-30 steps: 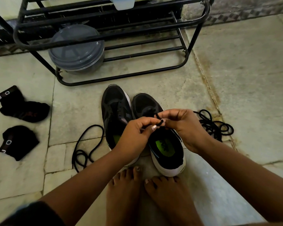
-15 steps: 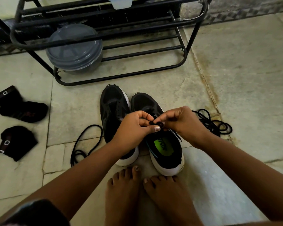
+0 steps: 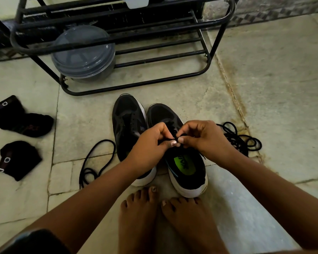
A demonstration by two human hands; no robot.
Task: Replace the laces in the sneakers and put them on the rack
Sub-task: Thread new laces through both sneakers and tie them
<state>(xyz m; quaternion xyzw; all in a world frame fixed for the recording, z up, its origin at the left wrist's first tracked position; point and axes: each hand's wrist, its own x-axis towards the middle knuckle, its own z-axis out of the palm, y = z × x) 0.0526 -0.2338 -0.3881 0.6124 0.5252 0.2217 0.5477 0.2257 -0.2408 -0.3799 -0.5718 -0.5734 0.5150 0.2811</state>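
Two black sneakers stood side by side on the stone floor [image 3: 264, 79], toes pointing toward a black metal rack [image 3: 209, 57] just beyond them. The left sneaker [image 3: 127, 123] had bare eyelets where its tongue showed, while the right sneaker [image 3: 186, 169], with a green insole and white sole, sat under both hands. The left hand [image 3: 151, 143] and the right hand [image 3: 200, 138] met above the right sneaker's tongue, fingers curled, each pinching a short black lace [image 3: 175, 138] between thumb and fingertips; the thumbs nearly touched. How far that lace ran through the eyelets could not be told, since the hands covered them. A loose black lace [image 3: 97, 158] lay looped on the floor just left of the left sneaker, and a tangled bundle of black laces [image 3: 240, 142] lay to the right, near the right wrist. Two bare feet [image 3: 163, 222] rested on the floor right behind the sneakers' heels. On the rack's lowest bars sat a grey round container with a clear lid [image 3: 83, 54]. Well to the left on the floor lay two black socks, one [image 3: 24, 121] farther away and one [image 3: 17, 160] nearer, both with pale lettering on the cuffs.
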